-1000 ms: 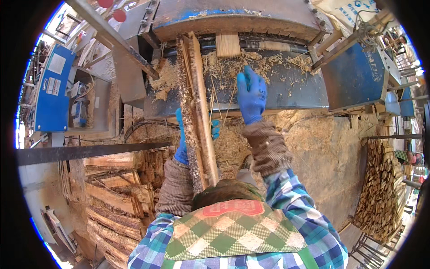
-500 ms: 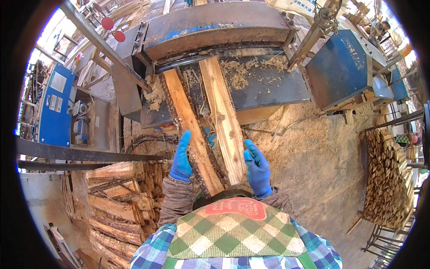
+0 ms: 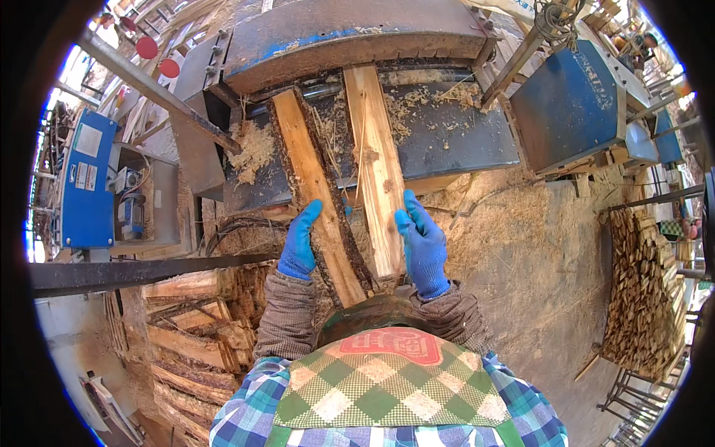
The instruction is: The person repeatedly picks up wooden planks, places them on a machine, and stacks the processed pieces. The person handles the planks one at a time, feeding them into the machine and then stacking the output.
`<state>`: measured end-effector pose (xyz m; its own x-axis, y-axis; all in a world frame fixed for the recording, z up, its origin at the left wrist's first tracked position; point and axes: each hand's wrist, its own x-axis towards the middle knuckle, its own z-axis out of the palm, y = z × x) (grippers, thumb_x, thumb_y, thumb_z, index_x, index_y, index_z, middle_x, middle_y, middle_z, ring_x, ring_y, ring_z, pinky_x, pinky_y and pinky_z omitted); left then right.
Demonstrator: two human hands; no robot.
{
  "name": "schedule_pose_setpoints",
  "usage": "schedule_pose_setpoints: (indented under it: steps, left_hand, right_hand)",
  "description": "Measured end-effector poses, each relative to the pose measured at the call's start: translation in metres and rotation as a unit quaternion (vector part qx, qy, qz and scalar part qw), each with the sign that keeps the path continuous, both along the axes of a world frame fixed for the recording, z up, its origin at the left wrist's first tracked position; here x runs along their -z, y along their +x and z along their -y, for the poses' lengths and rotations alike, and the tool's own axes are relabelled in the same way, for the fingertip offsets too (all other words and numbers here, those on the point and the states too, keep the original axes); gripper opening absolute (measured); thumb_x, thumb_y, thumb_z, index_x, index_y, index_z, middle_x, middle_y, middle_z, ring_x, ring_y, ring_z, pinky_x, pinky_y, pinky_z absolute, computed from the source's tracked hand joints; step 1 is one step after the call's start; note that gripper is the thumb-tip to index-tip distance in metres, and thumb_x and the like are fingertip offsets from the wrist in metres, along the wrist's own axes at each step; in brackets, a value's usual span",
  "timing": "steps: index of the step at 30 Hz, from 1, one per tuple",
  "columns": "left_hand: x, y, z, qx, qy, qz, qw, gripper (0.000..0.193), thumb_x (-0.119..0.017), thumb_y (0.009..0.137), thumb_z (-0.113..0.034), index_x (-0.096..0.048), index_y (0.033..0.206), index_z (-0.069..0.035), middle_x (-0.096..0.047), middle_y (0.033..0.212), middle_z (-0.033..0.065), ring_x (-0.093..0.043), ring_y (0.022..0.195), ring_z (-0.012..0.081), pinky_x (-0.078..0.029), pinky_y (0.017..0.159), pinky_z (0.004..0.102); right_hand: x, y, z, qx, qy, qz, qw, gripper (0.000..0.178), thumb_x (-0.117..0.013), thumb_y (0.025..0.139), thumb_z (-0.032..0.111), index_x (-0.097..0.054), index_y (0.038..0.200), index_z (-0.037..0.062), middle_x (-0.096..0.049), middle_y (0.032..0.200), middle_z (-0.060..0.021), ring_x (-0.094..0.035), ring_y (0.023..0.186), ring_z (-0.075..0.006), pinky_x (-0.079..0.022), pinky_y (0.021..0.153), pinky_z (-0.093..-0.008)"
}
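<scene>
Two rough wooden planks lie side by side on the metal table (image 3: pixel 454 145) of a blue and rusty machine, pointing away from me. Along its edges the left plank (image 3: pixel 309 167) carries dark bark; its far end is by the roller. The paler right plank (image 3: pixel 376 160) reaches under the machine's hood (image 3: pixel 357 52). My left hand (image 3: pixel 302 242), in a blue glove, grips the left plank's outer edge with the thumb on top. With bent fingers, my gloved right hand (image 3: pixel 424 249) holds the right plank's outer edge near its close end. Fingers underneath are hidden.
Sawdust and shavings (image 3: pixel 253 153) cover parts of the table. Bark-edged planks (image 3: pixel 190 343) are piled at lower left. A blue control box (image 3: pixel 89 179) stands left, a blue machine housing (image 3: pixel 570 112) right. Stacked wood (image 3: pixel 644 298) stands far right. A metal bar (image 3: pixel 149 272) crosses at left.
Both planks have moved away from me, the right one further in under the hood. My hands have moved forward with them, and the view has shifted slightly.
</scene>
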<state>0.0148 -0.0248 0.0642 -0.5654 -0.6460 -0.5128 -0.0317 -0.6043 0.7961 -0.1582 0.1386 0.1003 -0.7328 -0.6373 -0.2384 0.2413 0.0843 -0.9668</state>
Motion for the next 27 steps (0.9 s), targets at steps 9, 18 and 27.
schedule_pose_setpoints:
  steps: [9,18,27]
  left_hand:
    - [0.024,-0.001,0.011,-0.056,0.091,0.007,0.994,0.055,-0.064,0.096,-0.042,-0.058,0.138,-0.007,-0.063,0.129,0.0111,-0.061,0.118,0.0241,-0.05,0.104,0.041]
    - [0.004,-0.005,0.006,-0.068,0.089,0.009,0.994,0.048,-0.064,0.096,-0.039,-0.063,0.129,-0.004,-0.068,0.118,0.01,-0.065,0.11,0.0234,-0.05,0.1,0.0381]
    - [0.026,-0.009,0.008,-0.035,0.082,-0.09,0.992,0.055,-0.064,0.096,-0.043,-0.059,0.134,-0.004,-0.066,0.125,0.0121,-0.063,0.115,0.0259,-0.05,0.104,0.0429]
  right_hand:
    - [0.038,-0.056,0.076,0.098,0.075,-0.454,0.883,0.028,-0.067,0.096,0.021,-0.069,0.121,0.0065,-0.062,0.102,-0.0125,-0.061,0.086,-0.025,-0.054,0.073,-0.0346]
    - [0.038,-0.097,0.145,0.153,0.136,-0.362,0.909,0.04,-0.057,0.102,0.035,-0.066,0.126,0.0048,-0.06,0.115,-0.0165,-0.062,0.101,-0.028,-0.053,0.086,-0.0396]
    - [0.05,-0.024,0.059,-0.11,-0.016,-0.268,0.957,0.054,-0.063,0.098,0.038,-0.057,0.133,-0.0025,-0.063,0.112,-0.015,-0.061,0.098,-0.0223,-0.051,0.084,-0.0404]
